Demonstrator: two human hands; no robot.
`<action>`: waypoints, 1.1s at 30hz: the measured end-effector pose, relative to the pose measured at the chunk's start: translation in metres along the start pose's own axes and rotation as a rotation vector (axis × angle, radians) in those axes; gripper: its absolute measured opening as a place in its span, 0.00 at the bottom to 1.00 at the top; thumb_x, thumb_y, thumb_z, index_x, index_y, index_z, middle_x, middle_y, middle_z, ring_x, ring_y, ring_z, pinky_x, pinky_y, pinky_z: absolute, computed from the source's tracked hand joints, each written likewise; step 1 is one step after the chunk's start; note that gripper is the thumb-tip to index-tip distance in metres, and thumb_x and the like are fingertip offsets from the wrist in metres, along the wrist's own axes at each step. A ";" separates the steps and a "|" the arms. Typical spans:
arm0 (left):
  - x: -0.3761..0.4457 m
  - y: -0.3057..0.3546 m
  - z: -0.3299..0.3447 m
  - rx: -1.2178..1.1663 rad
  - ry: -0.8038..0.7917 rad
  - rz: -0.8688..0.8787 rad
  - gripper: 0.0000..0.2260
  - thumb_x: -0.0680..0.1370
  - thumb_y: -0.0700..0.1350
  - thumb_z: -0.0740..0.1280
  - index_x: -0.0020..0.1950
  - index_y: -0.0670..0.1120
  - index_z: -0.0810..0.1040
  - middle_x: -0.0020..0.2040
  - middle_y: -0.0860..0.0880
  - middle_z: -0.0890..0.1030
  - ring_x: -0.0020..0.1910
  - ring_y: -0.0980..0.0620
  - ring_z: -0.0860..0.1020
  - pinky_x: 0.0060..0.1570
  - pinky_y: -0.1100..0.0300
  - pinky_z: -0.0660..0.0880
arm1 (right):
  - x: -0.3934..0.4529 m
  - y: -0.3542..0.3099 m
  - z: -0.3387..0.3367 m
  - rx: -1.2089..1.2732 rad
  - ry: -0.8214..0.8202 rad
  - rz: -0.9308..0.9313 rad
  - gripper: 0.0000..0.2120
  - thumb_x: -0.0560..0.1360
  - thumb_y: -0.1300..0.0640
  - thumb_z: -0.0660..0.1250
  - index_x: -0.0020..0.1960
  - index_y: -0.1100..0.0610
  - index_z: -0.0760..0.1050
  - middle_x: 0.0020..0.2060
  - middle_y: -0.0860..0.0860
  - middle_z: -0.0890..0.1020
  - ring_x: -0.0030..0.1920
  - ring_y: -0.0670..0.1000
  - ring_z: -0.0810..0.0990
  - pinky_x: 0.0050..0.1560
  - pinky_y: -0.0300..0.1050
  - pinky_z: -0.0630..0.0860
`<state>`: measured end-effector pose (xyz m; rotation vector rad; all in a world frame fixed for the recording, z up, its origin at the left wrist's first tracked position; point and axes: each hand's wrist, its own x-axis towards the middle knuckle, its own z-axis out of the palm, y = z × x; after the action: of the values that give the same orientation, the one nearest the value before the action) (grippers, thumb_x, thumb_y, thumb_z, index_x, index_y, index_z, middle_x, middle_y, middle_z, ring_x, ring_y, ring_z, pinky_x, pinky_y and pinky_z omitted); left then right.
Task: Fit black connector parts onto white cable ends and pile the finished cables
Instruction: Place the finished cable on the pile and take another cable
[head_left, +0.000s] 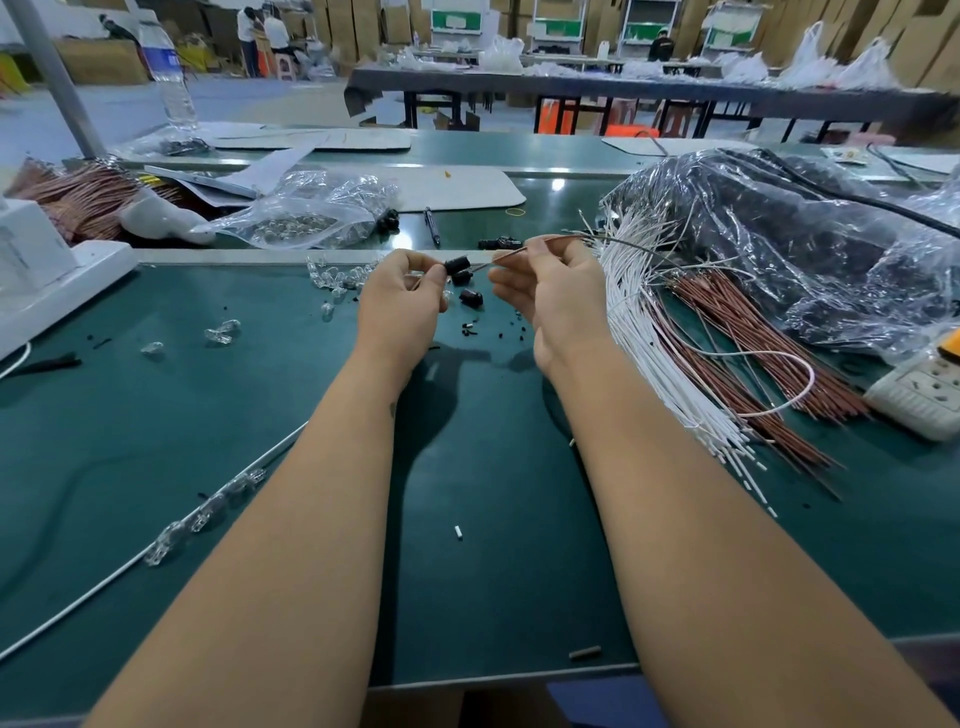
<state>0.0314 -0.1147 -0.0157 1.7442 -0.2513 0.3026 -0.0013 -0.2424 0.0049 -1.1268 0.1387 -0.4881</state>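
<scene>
Left hand (402, 296) pinching black connector part (457, 263); right hand (540, 291) pinching cable (519, 253) just right of it, above mid surface (311, 415). Likely risk: tip missing the bore, bending through misalignment.

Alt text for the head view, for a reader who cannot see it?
Left hand pinches a black connector part while right hand aims a thin cable at it, above a green table; white cables lie right.
</scene>
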 end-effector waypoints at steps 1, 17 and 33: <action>0.000 0.000 0.000 -0.001 0.006 -0.006 0.03 0.80 0.43 0.64 0.46 0.47 0.75 0.32 0.51 0.77 0.29 0.58 0.71 0.26 0.72 0.65 | 0.001 -0.001 -0.002 0.007 0.020 -0.010 0.06 0.82 0.63 0.57 0.47 0.60 0.70 0.34 0.55 0.81 0.31 0.51 0.81 0.35 0.42 0.80; -0.002 0.002 0.000 0.003 -0.060 0.017 0.09 0.78 0.42 0.67 0.39 0.50 0.77 0.35 0.50 0.80 0.37 0.52 0.75 0.37 0.68 0.72 | 0.002 0.001 -0.003 -0.043 0.013 -0.080 0.06 0.80 0.66 0.61 0.44 0.60 0.72 0.35 0.57 0.82 0.32 0.51 0.83 0.35 0.40 0.79; -0.002 0.001 -0.001 -0.021 -0.057 -0.002 0.07 0.78 0.44 0.68 0.40 0.49 0.78 0.31 0.53 0.75 0.23 0.64 0.69 0.28 0.72 0.66 | 0.001 -0.001 -0.004 -0.162 0.020 -0.123 0.05 0.79 0.67 0.61 0.45 0.61 0.72 0.34 0.57 0.82 0.31 0.51 0.82 0.36 0.42 0.80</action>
<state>0.0292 -0.1142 -0.0149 1.7338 -0.2933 0.2479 -0.0020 -0.2468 0.0043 -1.2944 0.1286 -0.6063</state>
